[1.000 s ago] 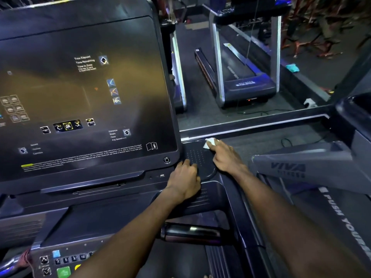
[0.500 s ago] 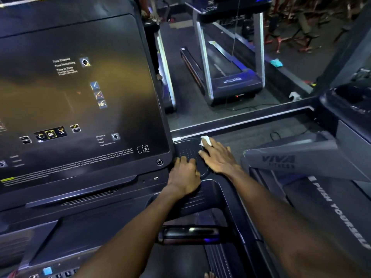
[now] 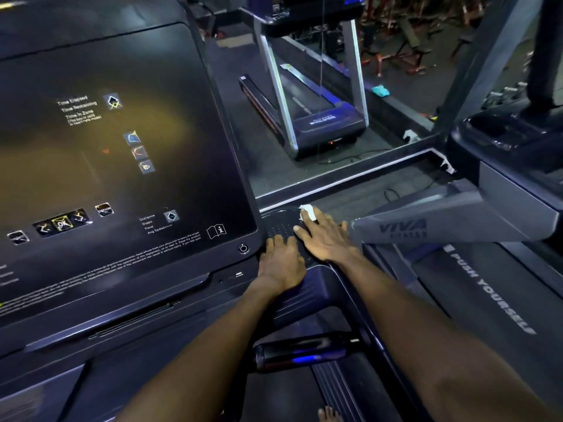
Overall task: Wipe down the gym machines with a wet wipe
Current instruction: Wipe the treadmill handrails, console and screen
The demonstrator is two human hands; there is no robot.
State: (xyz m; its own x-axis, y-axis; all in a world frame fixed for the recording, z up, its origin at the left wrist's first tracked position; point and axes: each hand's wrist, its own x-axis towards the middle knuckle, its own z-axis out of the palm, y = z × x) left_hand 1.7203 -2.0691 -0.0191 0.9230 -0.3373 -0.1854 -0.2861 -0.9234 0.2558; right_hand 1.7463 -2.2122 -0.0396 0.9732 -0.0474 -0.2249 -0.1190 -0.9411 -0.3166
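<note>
A white wet wipe (image 3: 307, 212) lies on the far right rim of the round dotted pad (image 3: 278, 223) at the right corner of the treadmill console (image 3: 122, 162). My right hand (image 3: 326, 239) lies flat over it, fingers spread and straight, pressing the wipe onto the pad; only the wipe's far end shows past my fingertips. Beside it, my left hand (image 3: 281, 263) rests on the near edge of the same pad and holds nothing, its fingers relaxed.
A black handlebar (image 3: 304, 351) runs below my arms. To the right stands another treadmill with a grey VIVA shroud (image 3: 441, 220) and a belt marked PUSH YOURSELF (image 3: 493, 300). A third treadmill (image 3: 320, 117) stands further off. Toes (image 3: 327, 414) show at the bottom.
My right hand has flattened and spread its fingers over the wipe, sliding slightly left across the pad's rim. My left hand has stayed on the pad's near edge.
</note>
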